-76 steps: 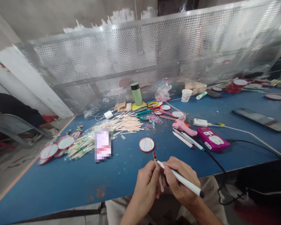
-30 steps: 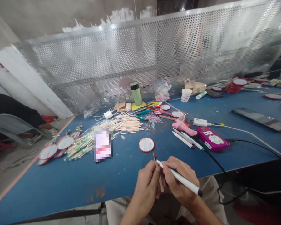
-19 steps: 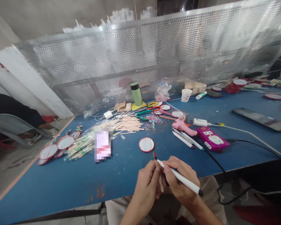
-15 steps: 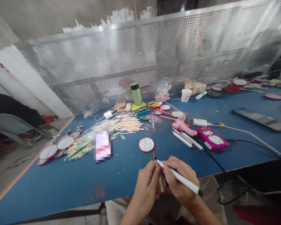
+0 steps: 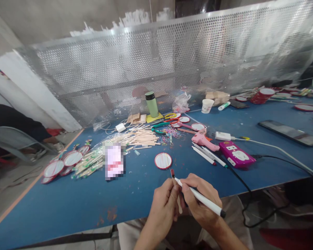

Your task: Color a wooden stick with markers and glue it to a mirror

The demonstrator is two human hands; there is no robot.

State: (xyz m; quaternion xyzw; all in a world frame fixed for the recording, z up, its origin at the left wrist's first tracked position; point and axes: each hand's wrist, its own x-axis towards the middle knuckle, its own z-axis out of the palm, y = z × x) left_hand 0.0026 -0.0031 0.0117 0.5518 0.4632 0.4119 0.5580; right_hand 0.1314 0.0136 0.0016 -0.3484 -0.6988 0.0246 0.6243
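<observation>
Lower centre, my left hand (image 5: 163, 199) pinches a flat red-tipped wooden stick (image 5: 172, 173), likely steadying it for the white marker (image 5: 203, 198) my right hand (image 5: 201, 209) grips.

Green bottle (image 5: 152, 107) w/ blk lid (image 5: 149, 96) stands on a yellow sheet (image 5: 151, 119) at back of the blue bench (image 5: 80, 203), nr a big metal screen (image 5: 114, 66) w/ holes. White cup (image 5: 207, 107) stands R of bottle. Pink glue gun (image 5: 202, 139) lies nr purple plug box (image 5: 236, 154). Big blk phone (image 5: 287, 132) over on R. Far L: person (image 5: 11, 117) by grey chair (image 5: 18, 137).
</observation>
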